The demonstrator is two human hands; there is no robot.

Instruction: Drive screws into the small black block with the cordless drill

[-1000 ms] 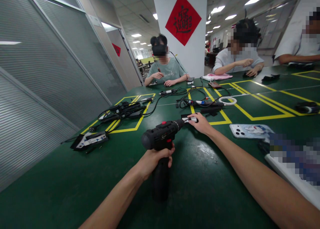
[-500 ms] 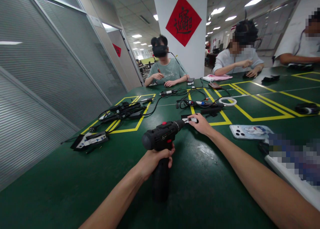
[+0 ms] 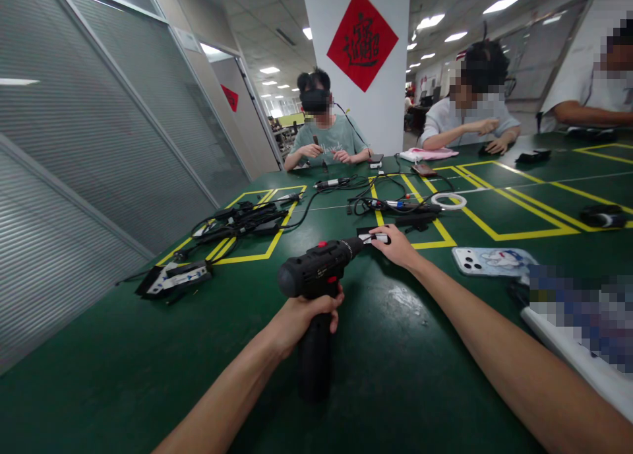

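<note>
My left hand (image 3: pixel 309 315) is wrapped round the handle of a black cordless drill (image 3: pixel 316 269) with red buttons. The drill is held upright over the green table, its chuck pointing away and to the right. At the tip of its bit lies a small black-and-white flat piece (image 3: pixel 366 235). My right hand (image 3: pixel 393 244) rests on that piece from the right, its fingers closed over it close to the bit. The fingers partly cover the piece, and whether the bit touches it I cannot tell.
Black cables and tools (image 3: pixel 242 223) lie in yellow-taped areas at left, with more cables (image 3: pixel 395 206) beyond my right hand. A black-and-white part (image 3: pixel 173 279) is at far left. A phone (image 3: pixel 492 261) and a white roll of tape (image 3: pixel 449 202) lie right. Several people sit across the green table (image 3: pixel 237 348).
The drill and both hands keep almost the same place; the whole view shifts very slightly left. Across the table, a person's hand has lifted a little.
</note>
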